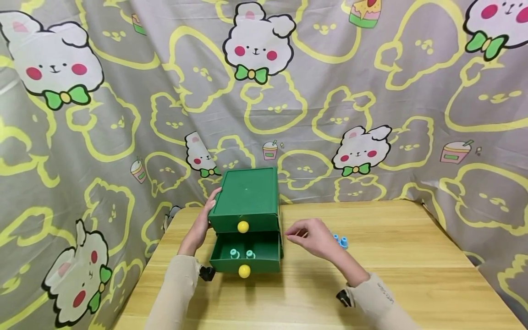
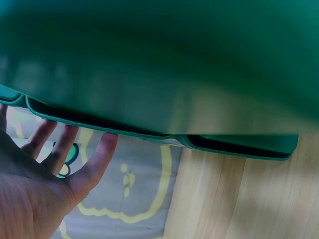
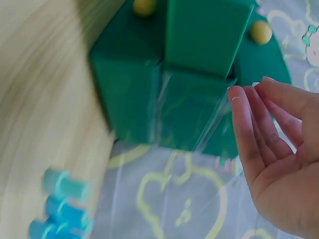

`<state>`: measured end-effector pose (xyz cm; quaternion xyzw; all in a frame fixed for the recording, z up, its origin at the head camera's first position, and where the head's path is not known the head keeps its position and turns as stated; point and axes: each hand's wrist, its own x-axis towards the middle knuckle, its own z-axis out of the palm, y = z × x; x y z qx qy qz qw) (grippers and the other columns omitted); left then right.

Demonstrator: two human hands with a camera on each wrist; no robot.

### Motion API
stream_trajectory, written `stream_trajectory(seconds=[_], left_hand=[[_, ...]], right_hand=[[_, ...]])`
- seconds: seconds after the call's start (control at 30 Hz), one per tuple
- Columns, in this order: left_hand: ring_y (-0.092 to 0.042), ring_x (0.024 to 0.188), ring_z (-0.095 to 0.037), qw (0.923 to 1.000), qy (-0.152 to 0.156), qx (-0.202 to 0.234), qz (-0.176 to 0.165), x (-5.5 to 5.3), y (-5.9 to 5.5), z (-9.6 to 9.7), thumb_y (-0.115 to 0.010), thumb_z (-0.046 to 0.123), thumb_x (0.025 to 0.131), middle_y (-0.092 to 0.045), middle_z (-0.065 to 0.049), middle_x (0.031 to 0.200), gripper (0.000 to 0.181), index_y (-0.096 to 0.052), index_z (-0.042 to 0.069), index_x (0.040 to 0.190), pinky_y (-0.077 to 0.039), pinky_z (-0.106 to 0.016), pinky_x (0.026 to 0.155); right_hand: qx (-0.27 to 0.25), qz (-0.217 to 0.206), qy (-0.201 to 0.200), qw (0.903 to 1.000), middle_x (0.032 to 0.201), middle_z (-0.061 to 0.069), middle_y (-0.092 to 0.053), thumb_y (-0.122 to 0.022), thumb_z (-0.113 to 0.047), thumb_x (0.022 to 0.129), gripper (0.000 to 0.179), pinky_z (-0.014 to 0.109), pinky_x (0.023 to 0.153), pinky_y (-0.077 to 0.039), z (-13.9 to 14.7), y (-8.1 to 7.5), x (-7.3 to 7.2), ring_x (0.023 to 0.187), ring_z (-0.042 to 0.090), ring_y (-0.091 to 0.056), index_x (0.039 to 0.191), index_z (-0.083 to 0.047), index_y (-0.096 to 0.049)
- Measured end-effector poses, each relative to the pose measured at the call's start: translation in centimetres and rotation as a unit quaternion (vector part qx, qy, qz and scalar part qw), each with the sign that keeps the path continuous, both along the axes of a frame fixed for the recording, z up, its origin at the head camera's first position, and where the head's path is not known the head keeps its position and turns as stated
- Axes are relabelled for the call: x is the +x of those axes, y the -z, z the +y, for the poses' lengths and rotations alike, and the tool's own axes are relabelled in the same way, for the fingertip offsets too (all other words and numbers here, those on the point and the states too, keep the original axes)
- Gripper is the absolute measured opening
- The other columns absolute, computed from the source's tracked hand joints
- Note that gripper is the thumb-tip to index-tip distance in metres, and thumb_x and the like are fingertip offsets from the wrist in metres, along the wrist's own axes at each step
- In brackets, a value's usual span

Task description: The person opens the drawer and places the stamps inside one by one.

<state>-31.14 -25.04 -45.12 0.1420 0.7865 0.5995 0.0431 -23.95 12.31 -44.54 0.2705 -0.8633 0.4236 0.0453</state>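
A green drawer cabinet [image 1: 247, 190] with yellow knobs stands on the table. One drawer [image 1: 264, 261] below its top drawer is pulled out, with two small pale-teal peg-like pieces [image 1: 242, 254] standing inside. My left hand [image 1: 201, 224] rests on the cabinet's left side; in the left wrist view its spread fingers [image 2: 102, 154] touch the green wall. Just right of the cabinet, my right hand [image 1: 310, 236] hovers with loosely bent fingers and nothing between them. Beyond it, blue peg-like pieces [image 1: 343, 242] are partly hidden by the hand in the head view.
The right wrist view shows a teal piece [image 3: 65, 184] beside the blue pieces [image 3: 62, 216]. The wooden table [image 1: 392, 247] reaches back to a grey curtain [image 1: 321, 174] printed with rabbits, which also hangs along the left side.
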Motion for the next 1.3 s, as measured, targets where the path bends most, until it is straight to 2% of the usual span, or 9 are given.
stream_trajectory(seconds=[0.13,0.3,0.47,0.57,0.7,0.87,1.1,1.3], left_hand=[[-0.032,0.146,-0.038,1.0000,-0.001,-0.001,0.000,0.0,0.0,0.0,-0.021,0.057,0.109,-0.019,-0.002,0.170,0.052,-0.022,0.050,0.161,-0.034,-0.068,0.107],[-0.030,0.148,-0.038,1.0000,0.000,-0.003,-0.002,0.0,-0.1,0.1,-0.020,0.058,0.109,-0.017,-0.001,0.171,0.052,-0.021,0.050,0.161,-0.033,-0.069,0.108],[-0.031,0.147,-0.037,1.0000,0.001,-0.002,-0.002,0.0,0.0,0.2,-0.020,0.056,0.110,-0.018,-0.001,0.170,0.051,-0.021,0.050,0.160,-0.034,-0.067,0.107],[-0.032,0.146,-0.037,1.0000,0.001,-0.001,-0.003,0.0,0.0,0.2,-0.020,0.056,0.110,-0.019,-0.001,0.170,0.051,-0.022,0.050,0.160,-0.034,-0.066,0.107],[-0.032,0.146,-0.037,1.0000,-0.001,0.000,-0.004,0.0,0.0,0.2,-0.020,0.057,0.109,-0.019,-0.001,0.170,0.052,-0.022,0.050,0.160,-0.034,-0.067,0.107],[-0.031,0.146,-0.037,1.0000,0.004,0.003,-0.002,0.0,0.0,0.2,-0.020,0.057,0.110,-0.020,-0.001,0.169,0.052,-0.022,0.050,0.161,-0.034,-0.065,0.107],[-0.031,0.147,-0.036,1.0000,0.007,0.005,0.000,0.0,-0.1,0.2,-0.020,0.056,0.110,-0.020,0.000,0.169,0.051,-0.022,0.050,0.160,-0.035,-0.064,0.106],[-0.030,0.147,-0.037,1.0000,0.006,0.004,-0.003,0.1,-0.1,0.2,-0.020,0.057,0.109,-0.019,-0.001,0.169,0.052,-0.022,0.049,0.161,-0.035,-0.064,0.106]], right_hand=[[0.003,-0.029,0.034,0.9990,0.098,0.000,-0.079,-0.075,-0.015,0.095,0.009,0.024,0.072,-0.056,2.3,1.4,-0.4,0.082,0.013,-0.070,0.100,-0.015,-0.082],[0.009,-0.069,0.067,0.9954,0.106,0.008,-0.077,-0.075,-0.013,0.094,0.011,0.026,0.066,-0.055,4.4,3.4,-0.7,0.083,0.016,-0.069,0.104,-0.011,-0.080],[0.032,-0.084,0.090,0.9919,0.108,0.009,-0.076,-0.077,-0.011,0.092,0.015,0.027,0.071,-0.055,5.4,5.8,-0.8,0.083,0.014,-0.066,0.106,-0.007,-0.079],[0.043,-0.079,0.090,0.9919,0.106,0.009,-0.076,-0.080,-0.010,0.089,0.017,0.028,0.073,-0.055,5.6,7.0,-1.0,0.083,0.013,-0.065,0.106,-0.005,-0.079],[0.036,-0.088,0.080,0.9922,0.105,0.011,-0.076,-0.080,-0.007,0.088,0.019,0.026,0.070,-0.054,5.5,8.1,-1.1,0.081,0.016,-0.066,0.106,-0.003,-0.078],[0.033,-0.100,0.083,0.9910,0.102,0.012,-0.077,-0.078,-0.006,0.089,0.018,0.025,0.067,-0.054,5.3,8.7,-1.2,0.080,0.017,-0.066,0.107,-0.003,-0.078],[0.015,-0.090,0.103,0.9905,0.111,0.015,-0.073,-0.079,-0.004,0.089,0.023,0.024,0.066,-0.053,5.3,8.7,-1.3,0.079,0.013,-0.064,0.112,-0.002,-0.077],[0.012,-0.091,0.120,0.9886,0.104,0.013,-0.072,-0.080,-0.002,0.087,0.023,0.023,0.064,-0.051,5.4,9.0,-1.5,0.074,0.011,-0.061,0.110,-0.001,-0.078]])
